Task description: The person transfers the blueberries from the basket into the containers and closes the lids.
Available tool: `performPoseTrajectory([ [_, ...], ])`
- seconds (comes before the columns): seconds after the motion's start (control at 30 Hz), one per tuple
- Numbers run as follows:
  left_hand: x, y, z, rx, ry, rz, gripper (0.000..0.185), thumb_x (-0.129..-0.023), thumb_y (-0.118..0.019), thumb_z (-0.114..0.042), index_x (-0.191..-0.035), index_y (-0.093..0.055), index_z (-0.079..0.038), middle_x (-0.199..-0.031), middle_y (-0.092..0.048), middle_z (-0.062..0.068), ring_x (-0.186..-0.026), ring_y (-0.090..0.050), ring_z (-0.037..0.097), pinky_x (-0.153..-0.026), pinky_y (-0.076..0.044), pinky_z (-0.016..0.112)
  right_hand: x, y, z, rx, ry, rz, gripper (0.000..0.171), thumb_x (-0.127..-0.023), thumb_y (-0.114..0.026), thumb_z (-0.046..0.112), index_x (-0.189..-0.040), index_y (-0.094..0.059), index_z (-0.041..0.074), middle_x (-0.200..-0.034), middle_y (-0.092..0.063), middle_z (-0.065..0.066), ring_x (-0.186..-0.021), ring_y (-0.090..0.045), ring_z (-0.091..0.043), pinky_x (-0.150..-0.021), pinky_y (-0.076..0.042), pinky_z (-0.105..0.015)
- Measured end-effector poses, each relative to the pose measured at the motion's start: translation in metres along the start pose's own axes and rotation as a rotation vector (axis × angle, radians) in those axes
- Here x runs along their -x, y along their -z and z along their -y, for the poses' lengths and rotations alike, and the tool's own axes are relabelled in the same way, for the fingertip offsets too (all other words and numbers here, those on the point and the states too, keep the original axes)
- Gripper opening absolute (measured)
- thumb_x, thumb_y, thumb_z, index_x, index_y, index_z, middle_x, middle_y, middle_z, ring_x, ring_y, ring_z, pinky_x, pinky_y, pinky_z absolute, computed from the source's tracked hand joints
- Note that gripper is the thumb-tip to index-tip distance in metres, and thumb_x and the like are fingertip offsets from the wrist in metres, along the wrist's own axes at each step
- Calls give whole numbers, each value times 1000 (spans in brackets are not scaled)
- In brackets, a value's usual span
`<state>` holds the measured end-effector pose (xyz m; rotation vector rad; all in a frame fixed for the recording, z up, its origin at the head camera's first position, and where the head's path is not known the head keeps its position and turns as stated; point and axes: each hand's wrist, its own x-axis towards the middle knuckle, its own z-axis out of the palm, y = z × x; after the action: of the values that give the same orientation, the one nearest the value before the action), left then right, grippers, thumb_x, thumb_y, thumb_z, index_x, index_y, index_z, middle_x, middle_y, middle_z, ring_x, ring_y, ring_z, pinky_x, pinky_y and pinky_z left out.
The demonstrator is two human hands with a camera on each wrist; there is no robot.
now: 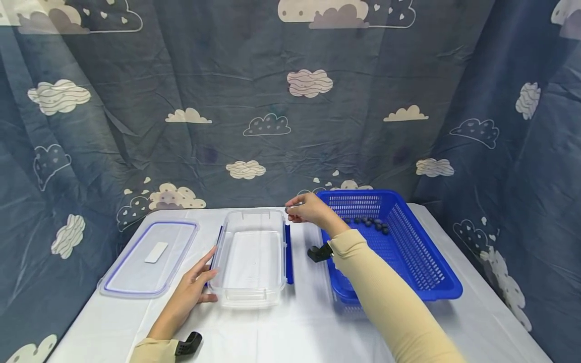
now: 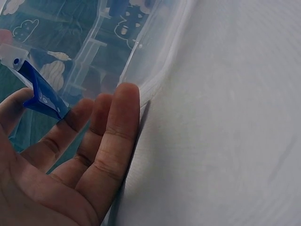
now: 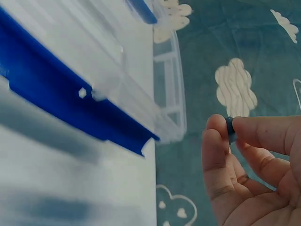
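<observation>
My right hand [image 1: 313,209] pinches a small dark blueberry [image 3: 230,126] between thumb and fingertips. It is raised near the far right corner of a clear plastic container [image 1: 247,297], which stands lidless on the table with its blue side latches [image 1: 289,254] folded down. No contents show inside the container. At its left side rests my left hand [image 1: 190,287], with fingers extended along the wall and the thumb near the rim. Close up in the left wrist view, the fingers [image 2: 106,155] lie by a blue latch [image 2: 44,96]. More blueberries [image 1: 385,230] lie in the blue basket [image 1: 426,252].
The clear lid [image 1: 136,275] with a blue-violet seal lies flat on the left, a white label [image 1: 156,252] on it. The basket takes up the right of the white-covered table [image 1: 290,338]. A dark cloud-patterned curtain [image 1: 218,65] hangs behind and at both sides.
</observation>
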<state>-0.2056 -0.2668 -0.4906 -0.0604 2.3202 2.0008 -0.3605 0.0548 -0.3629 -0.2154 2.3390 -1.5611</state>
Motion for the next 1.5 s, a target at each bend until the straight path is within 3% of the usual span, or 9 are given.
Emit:
performPoseTrajectory([
  [0.2, 0, 1, 0, -5, 20, -6, 63, -109, -58, -26, -168, -37, -36, -149, -42, 22, -142, -41, 41, -76, -68, 37, -10, -28, 7, -32, 0, 35, 28, -103, -64, -2, -130, -68, -10, -83, -70, -7, -73, -67, -9, -84, -67, -27],
  [0.4, 0, -2, 0, 4, 9, 5, 62, -110, -59, -26, -167, -39, -37, -146, -44, 22, -139, -45, 40, -76, -68, 37, -19, -54, 11, -64, -9, 62, 28, -101, -64, -4, -127, -67, -13, -100, -73, -17, -80, -71, -13, -92, -67, -30],
  [0.47, 0, -2, -1, 7, 7, 5, 61, -110, -59, -26, -167, -39, -36, -146, -45, 23, -138, -47, 40, -75, -68, 37, -24, -61, 9, -63, -1, 80, 25, -99, -65, -5, -122, -69, -13, -103, -74, -20, -80, -74, -15, -89, -68, -29],
  [0.7, 1, -4, -1, 5, 2, -7, 61, -109, -59, -25, -167, -40, -35, -145, -45, 23, -136, -48, 39, -74, -68, 38, -24, -86, 9, 23, -60, 89, 30, -101, -66, -1, -128, -66, -14, -113, -73, -20, -86, -73, -17, -93, -67, -30],
  [1.07, 0, -2, 0, -9, 14, -26, 61, -108, -60, -24, -166, -42, -37, -141, -48, 21, -127, -54, 35, -72, -68, 38, -20, -115, 3, 51, -110, 104, 39, -100, -67, 0, -135, -62, -17, -108, -67, -15, -90, -70, -21, -103, -64, -35],
  [1.17, -1, 0, 0, -13, 9, -28, 61, -108, -60, -25, -165, -42, -38, -139, -47, 20, -127, -54, 35, -72, -68, 38, -23, -118, 2, 51, -115, 118, 44, -100, -67, 0, -139, -58, -17, -104, -65, -13, -83, -68, -18, -101, -64, -34],
  [1.3, 0, 0, -1, -22, 12, -40, 60, -108, -60, -24, -165, -43, -38, -139, -48, 20, -128, -53, 35, -71, -68, 37, -21, -119, 1, 80, -96, 129, 53, -101, -67, 3, -149, -52, -14, -117, -69, -19, -78, -63, -13, -102, -64, -35],
  [1.4, -1, -3, 0, -8, 6, -24, 61, -109, -60, -25, -165, -43, -36, -140, -47, 20, -125, -55, 33, -70, -68, 37, -19, -116, -1, 107, -90, 115, 58, -101, -67, 4, -153, -48, -13, -141, -65, -26, -86, -67, -17, -105, -63, -38],
  [1.5, 0, 0, 1, 10, 1, -19, 61, -108, -61, -24, -165, -43, -35, -138, -48, 20, -119, -56, 31, -70, -68, 38, -19, -119, -1, 115, -87, 116, 57, -101, -67, 4, -153, -49, -12, -147, -62, -27, -97, -71, -25, -106, -63, -40],
])
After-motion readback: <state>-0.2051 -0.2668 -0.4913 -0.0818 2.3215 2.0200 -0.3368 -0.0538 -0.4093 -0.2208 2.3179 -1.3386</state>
